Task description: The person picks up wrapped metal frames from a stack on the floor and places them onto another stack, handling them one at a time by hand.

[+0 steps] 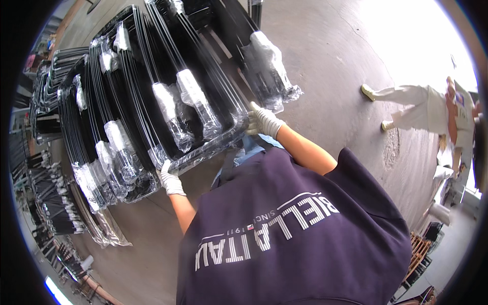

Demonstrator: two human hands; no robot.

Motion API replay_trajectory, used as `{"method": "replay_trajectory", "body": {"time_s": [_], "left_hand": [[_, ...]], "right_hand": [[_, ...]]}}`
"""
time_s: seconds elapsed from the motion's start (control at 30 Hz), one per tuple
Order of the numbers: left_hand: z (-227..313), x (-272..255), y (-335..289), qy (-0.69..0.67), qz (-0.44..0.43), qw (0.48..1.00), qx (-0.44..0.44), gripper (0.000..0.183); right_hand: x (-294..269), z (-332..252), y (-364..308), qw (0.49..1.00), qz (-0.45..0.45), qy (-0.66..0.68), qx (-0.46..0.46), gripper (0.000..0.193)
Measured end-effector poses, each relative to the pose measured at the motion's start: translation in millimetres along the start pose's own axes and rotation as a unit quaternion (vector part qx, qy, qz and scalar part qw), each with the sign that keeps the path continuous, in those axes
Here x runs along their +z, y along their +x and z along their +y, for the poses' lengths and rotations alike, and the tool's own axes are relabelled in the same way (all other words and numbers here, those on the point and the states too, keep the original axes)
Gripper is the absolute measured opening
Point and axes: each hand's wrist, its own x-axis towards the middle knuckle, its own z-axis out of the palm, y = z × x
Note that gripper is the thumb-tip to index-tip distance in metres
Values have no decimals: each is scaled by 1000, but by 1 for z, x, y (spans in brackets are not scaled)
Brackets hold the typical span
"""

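Note:
In front of me is a bundle of black metal tube frames [207,145], its near end and corners wrapped in clear plastic film. My left hand [172,179], in a white glove, is closed on the bundle's near left corner. At the near right corner my right hand [265,122], also gloved in white, grips the same bundle, its fingers partly hidden behind the tubes. White padded wraps [194,96] sit on the tubes inside the bundle. Directly to its left stands another wrapped bundle [118,147] of similar black frames.
More black frames [68,63] are stacked at the far left. A wrapped piece [267,66] stands beyond my right hand. Concrete floor [325,76] stretches to the right, where a person in light clothes [424,109] stands. Wooden racks [418,254] are at the lower right.

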Motion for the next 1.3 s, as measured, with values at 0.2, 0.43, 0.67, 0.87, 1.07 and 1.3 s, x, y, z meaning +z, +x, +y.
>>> {"method": "replay_trajectory", "body": {"time_s": [0.2, 0.43, 0.67, 0.87, 1.07, 1.3], "left_hand": [[10, -18, 36, 42, -47, 997, -37, 42], [14, 1, 40, 118, -76, 990, -3, 7], [24, 8, 13, 216, -18, 975, -56, 34], [23, 42, -76, 493, 78, 782, 373, 65], [4, 94, -99, 567, 20, 647, 509, 63], [-47, 219, -171, 599, -135, 575, 540, 74]], "right_hand": [[27, -3, -42, 993, -7, -91, -78, 63], [29, -10, -38, 975, 23, -171, -140, 53], [6, -4, -28, 946, 29, -277, -166, 45], [-86, 27, -27, 969, 48, -158, -185, 25], [-232, 78, -35, 974, 165, 6, -153, 30], [-313, 119, -84, 949, 277, 134, -69, 27]]}}
